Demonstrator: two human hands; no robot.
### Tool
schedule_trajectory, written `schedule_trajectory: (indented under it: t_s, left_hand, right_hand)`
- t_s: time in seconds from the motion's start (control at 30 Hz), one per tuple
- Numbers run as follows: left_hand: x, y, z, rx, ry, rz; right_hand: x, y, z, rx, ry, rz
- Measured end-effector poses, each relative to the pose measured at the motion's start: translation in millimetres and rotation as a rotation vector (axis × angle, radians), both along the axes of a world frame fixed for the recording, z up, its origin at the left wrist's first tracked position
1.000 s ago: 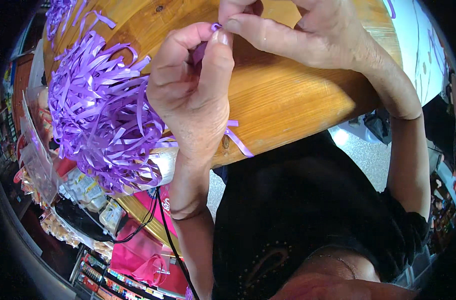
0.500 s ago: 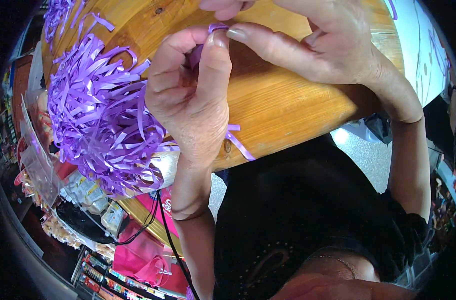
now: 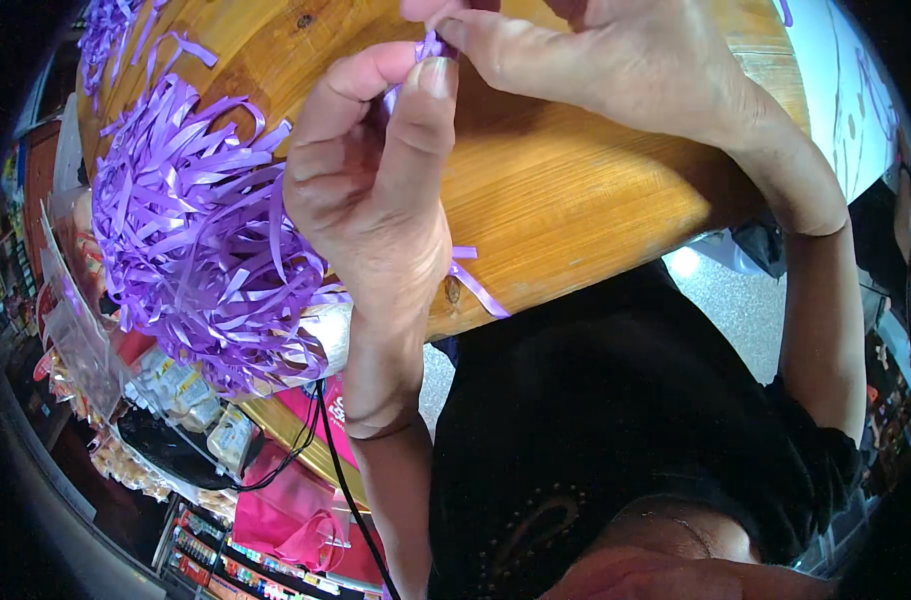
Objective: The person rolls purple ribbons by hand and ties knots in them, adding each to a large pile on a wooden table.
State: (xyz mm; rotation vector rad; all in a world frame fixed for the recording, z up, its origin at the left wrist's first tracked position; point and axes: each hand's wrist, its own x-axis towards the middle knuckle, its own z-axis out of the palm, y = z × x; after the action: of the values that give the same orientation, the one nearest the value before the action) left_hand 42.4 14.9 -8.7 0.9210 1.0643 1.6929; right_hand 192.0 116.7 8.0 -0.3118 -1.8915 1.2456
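Between the thumb and forefinger of my left hand (image 3: 385,170) is pinched a purple ribbon (image 3: 430,46), drawn into a small twisted bit above the thumb. My right hand (image 3: 595,65) meets it there, its thumb and fingertips closed on the upper end of the same ribbon. Part of the ribbon is hidden inside my left palm, and the right fingertips are partly cut off by the top edge. Left of my left hand lies a large heap of cut purple ribbons (image 3: 195,230). Both hands are above the wooden table (image 3: 575,200).
A loose ribbon piece (image 3: 478,290) lies at the table's near edge. More ribbons (image 3: 110,40) sit at the far left. Below the heap are a pink bag (image 3: 285,515), a black cable (image 3: 340,460) and packaged goods. A white surface (image 3: 840,90) adjoins on the right.
My right hand has moved slightly up and left, its thumb now against the ribbon. The ribbon, a flat loop before, is now narrow and twisted upward from my left fingertips.
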Motion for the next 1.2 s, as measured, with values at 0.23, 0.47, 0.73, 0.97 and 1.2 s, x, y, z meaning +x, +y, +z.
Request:
schedule_trajectory:
  t_s: [0.23,0.47,0.73,0.97,1.2]
  left_hand:
    - [-5.1,1.7,-4.2,0.032,-0.333,-0.162]
    - [-10.7,2.4,-4.7,0.008,-0.372,-0.165]
    - [-13.9,-1.3,-4.8,0.029,-0.328,-0.131]
    - [-11.0,-1.5,-7.9,0.122,-0.147,-0.079]
    - [-10.4,0.5,-9.4,0.082,-0.194,-0.135]
  right_hand:
    - [12.2,5.0,2.0,-0.404,0.036,0.253]
    - [9.7,-5.5,-6.0,-0.131,0.030,0.104]
    - [10.0,-0.4,-8.7,-0.075,0.009,0.135]
    - [7.6,2.8,-6.0,0.109,0.037,0.078]
    - [9.0,4.5,-4.6,0.354,0.050,-0.033]
